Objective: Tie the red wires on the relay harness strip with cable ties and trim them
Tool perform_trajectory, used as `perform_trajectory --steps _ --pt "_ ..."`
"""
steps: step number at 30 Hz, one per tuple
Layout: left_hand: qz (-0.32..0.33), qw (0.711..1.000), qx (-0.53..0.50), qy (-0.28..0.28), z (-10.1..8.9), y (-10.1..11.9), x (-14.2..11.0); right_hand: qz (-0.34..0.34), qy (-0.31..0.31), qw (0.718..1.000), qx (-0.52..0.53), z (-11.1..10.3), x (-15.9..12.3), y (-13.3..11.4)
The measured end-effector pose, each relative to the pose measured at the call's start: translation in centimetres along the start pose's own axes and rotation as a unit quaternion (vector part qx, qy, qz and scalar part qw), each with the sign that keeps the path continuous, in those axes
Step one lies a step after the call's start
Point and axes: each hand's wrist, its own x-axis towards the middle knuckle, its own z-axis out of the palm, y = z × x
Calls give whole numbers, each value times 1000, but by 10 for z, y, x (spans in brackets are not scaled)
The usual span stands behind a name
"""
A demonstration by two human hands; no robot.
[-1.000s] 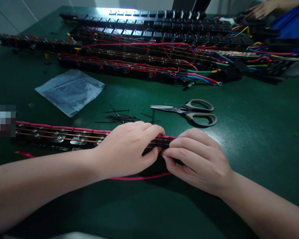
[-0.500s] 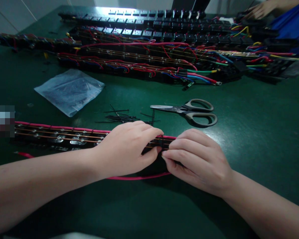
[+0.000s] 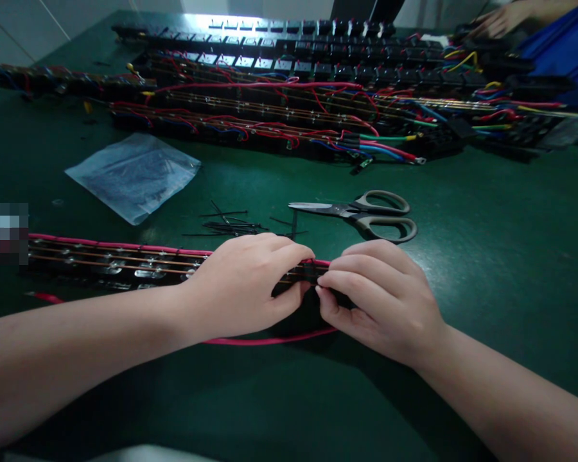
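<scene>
On the green table [image 3: 486, 256], the long black wired strip [image 3: 115, 263] is pinned flat under the left hand [image 3: 243, 289], fingers curled over it. The right hand [image 3: 380, 295] pinches a black cable tie [image 3: 312, 273] at the strip's right end; it is best drawn snug and square across the red wire [image 3: 270, 340].

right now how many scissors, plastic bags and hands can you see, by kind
scissors: 1
plastic bag: 1
hands: 3, the left hand and right hand on the wired strip, plus another person's hand at the far right edge
total: 5
</scene>
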Motion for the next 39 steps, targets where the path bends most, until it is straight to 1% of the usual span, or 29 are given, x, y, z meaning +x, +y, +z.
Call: perform_trajectory --steps 6,14,19,23,29,33,39 --pt "7 1000 19 0 1 0 0 14 2 1000 3 0 1 1" --pt "9 1000 20 -3 1 0 0 3 -11 1000 -4 0 -1 1" --pt "8 1000 20 -5 0 1 0 8 7 1000 -10 0 -1 0" --pt "9 1000 20 -5 0 1 1 20 8 1000 -13 0 0 -1" --pt "17 1000 21 -7 0 -1 1 25 -6 999 -32 1 1 0" --pt "22 999 26 -12 0 -1 2 33 2 999 -22 2 1 1" --pt "28 999 31 -4 1 -1 0 43 7 999 -9 1 1 0"
